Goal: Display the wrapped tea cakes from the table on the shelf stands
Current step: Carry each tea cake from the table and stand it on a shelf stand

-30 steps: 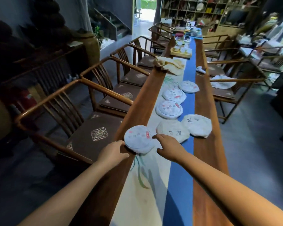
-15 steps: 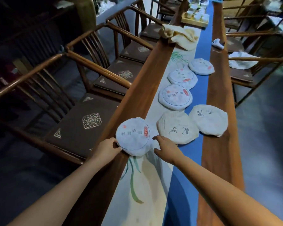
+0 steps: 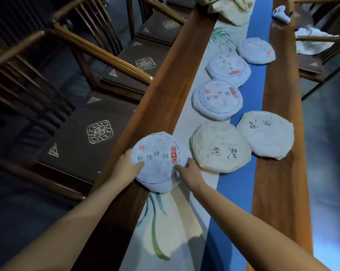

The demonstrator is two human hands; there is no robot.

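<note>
Nearest wrapped tea cake point(image 3: 158, 161), white paper with red stamp and dark characters, is held between both hands at the table's left edge, partly over the wood border and partly over the pale runner point(image 3: 165, 222). Left hand point(image 3: 126, 169) is curled round the cake's left rim, thumb laid on the top face, fingers hidden underneath. Right hand point(image 3: 188, 171) is pressed against the cake's right rim, fingers bent onto the edge; fingertips are mostly hidden by the wrapper, so it cannot be told how far they go under. Whether the cake is lifted clear of the table or touching it cannot be told.

Five more wrapped cakes are seen on the table. A beige cake point(image 3: 220, 146) with black calligraphy lies just right of the held one, close to the right hand. A second beige cake point(image 3: 265, 134) lies right of that, touching or slightly overlapping it, sitting across the blue strip point(image 3: 224, 241) and the right wood border. Farther off, three white cakes are lined along the runner: nearest point(image 3: 217, 99), middle point(image 3: 228, 69), farthest point(image 3: 256, 49), each close to the next.

Long wooden table point(image 3: 278, 202) runs near to far. Dark-cushioned wooden chairs point(image 3: 83, 137) are lined along the left side. Crumpled cloth point(image 3: 231, 8) lies at the far end; a small white object point(image 3: 280, 13) is seen on the far right border, too blurred to identify
</note>
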